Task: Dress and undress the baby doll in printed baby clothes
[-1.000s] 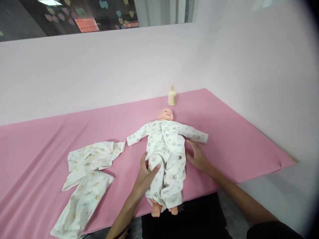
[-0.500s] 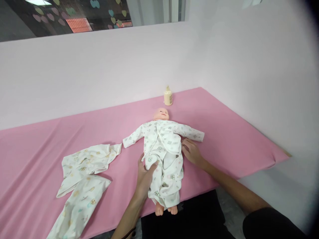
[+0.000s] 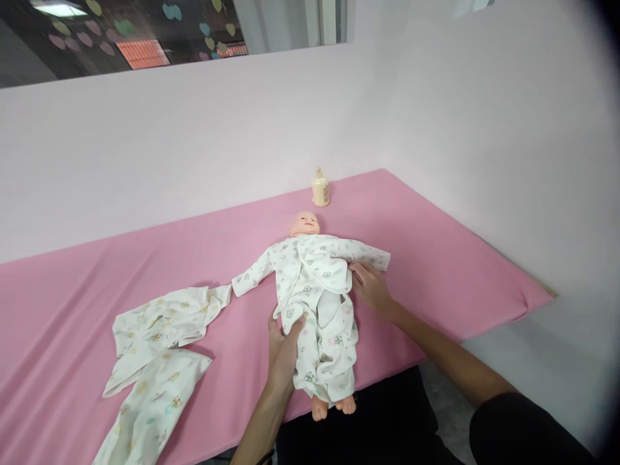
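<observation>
A baby doll (image 3: pixel 306 223) lies on its back, dressed in a white printed jacket (image 3: pixel 289 268) and matching trousers (image 3: pixel 334 349). The jacket front hangs partly loose, and a plain white patch shows at the waist. At the doll's hip, my left hand (image 3: pixel 283 352) grips the trousers, thumb on top and fingers mostly hidden at the side. My right hand (image 3: pixel 371 284) is closed at the jacket's edge under the outstretched sleeve, its fingertips partly hidden by the cloth. Both bare doll feet (image 3: pixel 332 408) stick out at the table's front edge.
A second set of white printed baby clothes (image 3: pixel 165 323) lies spread to the left. Behind the doll's head stands a cream pump bottle (image 3: pixel 320 189). Pink cloth (image 3: pixel 436 258) covers the table, which meets white walls at the back and right.
The doll's legs have swung slightly to the right along with my left hand. My right hand has shifted a little up against the jacket, under the sleeve. The view has tilted slightly.
</observation>
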The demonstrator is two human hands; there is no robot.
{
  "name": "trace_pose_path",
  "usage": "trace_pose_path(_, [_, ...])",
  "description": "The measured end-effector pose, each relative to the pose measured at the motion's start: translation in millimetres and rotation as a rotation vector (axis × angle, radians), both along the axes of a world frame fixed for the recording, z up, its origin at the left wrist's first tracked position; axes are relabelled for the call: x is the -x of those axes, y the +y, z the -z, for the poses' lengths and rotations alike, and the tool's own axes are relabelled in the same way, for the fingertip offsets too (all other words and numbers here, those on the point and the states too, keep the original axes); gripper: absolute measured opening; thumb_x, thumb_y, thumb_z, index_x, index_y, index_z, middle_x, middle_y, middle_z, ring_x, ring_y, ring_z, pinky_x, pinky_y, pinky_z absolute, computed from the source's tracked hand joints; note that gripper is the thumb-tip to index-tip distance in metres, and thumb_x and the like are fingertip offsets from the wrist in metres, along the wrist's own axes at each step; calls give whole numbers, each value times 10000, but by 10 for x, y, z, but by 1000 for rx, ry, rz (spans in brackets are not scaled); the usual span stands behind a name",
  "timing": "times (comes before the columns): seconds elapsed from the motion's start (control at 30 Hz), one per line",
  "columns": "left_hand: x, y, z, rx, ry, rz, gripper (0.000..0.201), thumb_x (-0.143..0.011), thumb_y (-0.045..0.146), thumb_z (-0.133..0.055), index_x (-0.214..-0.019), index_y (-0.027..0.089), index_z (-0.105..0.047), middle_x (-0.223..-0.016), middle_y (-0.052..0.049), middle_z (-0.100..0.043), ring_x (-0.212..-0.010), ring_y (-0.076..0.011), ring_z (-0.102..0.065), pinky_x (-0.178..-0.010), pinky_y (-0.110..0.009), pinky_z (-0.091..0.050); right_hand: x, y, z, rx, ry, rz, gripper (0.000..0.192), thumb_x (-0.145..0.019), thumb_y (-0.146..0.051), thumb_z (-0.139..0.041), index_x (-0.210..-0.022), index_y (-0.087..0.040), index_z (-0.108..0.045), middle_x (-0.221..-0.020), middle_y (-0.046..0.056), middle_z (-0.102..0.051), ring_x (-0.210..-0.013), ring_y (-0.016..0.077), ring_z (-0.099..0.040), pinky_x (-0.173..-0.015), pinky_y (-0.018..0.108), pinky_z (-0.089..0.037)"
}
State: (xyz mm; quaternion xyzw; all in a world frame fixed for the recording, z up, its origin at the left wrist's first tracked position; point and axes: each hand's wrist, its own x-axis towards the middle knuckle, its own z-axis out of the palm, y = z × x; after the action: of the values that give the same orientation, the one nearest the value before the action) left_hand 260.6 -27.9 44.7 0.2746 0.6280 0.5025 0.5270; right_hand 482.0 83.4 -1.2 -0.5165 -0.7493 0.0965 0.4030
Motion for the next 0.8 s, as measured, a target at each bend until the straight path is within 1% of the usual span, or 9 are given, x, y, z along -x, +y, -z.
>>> trace_pose_path(0.1, [-2, -3, 1, 6, 4, -4, 774, -797, 440, -751, -1447, 318, -350, -1276, -106, -623, -1012, -228, -680, -854, -360, -576, -75, -79, -1, 32, 14, 105, 157, -918, -189, -440, -808, -220, -549, -811, 41, -639, -753, 207, -569, -688, 332, -427])
trace_pose_path(0.2, [-11, -10, 27, -2, -12, -20, 773, -796, 450, -749, -1444, 322, -348, -1253, -102, -632, -992, -224, -687, -842, -355, -579, -141, -294, 51, 125, 35, 177, 155, -904, -217, -446, -755, -231, -484, -747, 25, -598, -699, 199, -536, -643, 323, -393])
trace_pose_path(0.4, [-67, -8, 70, -15, -20, -31, 765, -794, 460, -749, -1433, 332, -349, -1238, -86, -636, -1008, -212, -679, -865, -343, -569, -22, -711, 150, 219, -31, -19, 213, -899, -240, -455, -699, -234, -382, -710, 8, -542, -704, 189, -511, -692, 327, -411])
trace_pose_path(0.47, [-71, -4, 61, -10, -4, -15, 764, -797, 469, -745, -1433, 321, -348, -1248, -93, -627, -1021, -217, -672, -876, -347, -563, 31, -690, 156, 253, 10, 10, 169, -912, -259, -456, -748, -229, -428, -761, 18, -569, -744, 196, -534, -718, 337, -435])
trace_pose_path(0.53, [-51, -4, 51, -6, 28, 21, 764, -802, 480, -735, -1436, 303, -348, -1275, -107, -606, -1063, -229, -652, -885, -351, -556, 51, -607, 163, 295, 61, 80, 88, -912, -298, -491, -910, -212, -508, -904, 51, -618, -835, 217, -571, -758, 360, -466])
trace_pose_path(0.57, [-29, -4, 49, -10, 57, 39, 759, -805, 487, -729, -1435, 290, -352, -1292, -114, -591, -1096, -235, -634, -894, -349, -550, 48, -560, 168, 299, 78, 108, 170, -906, -317, -516, -1030, -202, -522, -1001, 74, -626, -895, 232, -583, -784, 376, -479])
trace_pose_path(0.67, [87, 12, 61, -77, 245, 87, 683, -841, 511, -673, -1415, 264, -396, -1355, -120, -524, -1178, -241, -573, -915, -341, -529, 22, -457, 153, 165, 48, 111, 406, -903, -311, -542, -1286, -198, -469, -1219, 127, -582, -1088, 275, -558, -901, 435, -476])
trace_pose_path(0.73, [189, 51, 73, -165, 474, 95, 561, -883, 507, -609, -1364, 252, -474, -1357, -118, -486, -1147, -242, -566, -901, -353, -522, 22, -425, 86, 13, -23, 47, 326, -929, -255, -501, -1252, -213, -523, -1206, 127, -587, -1127, 275, -539, -949, 442, -451])
trace_pose_path(0.8, [282, 120, 70, -291, 747, 101, 386, -933, 451, -532, -1241, 224, -583, -1252, -111, -520, -1074, -240, -567, -883, -374, -509, 65, -405, -30, -93, -77, -38, 188, -938, -199, -472, -1070, -221, -604, -1100, 113, -620, -1060, 260, -556, -928, 420, -448])
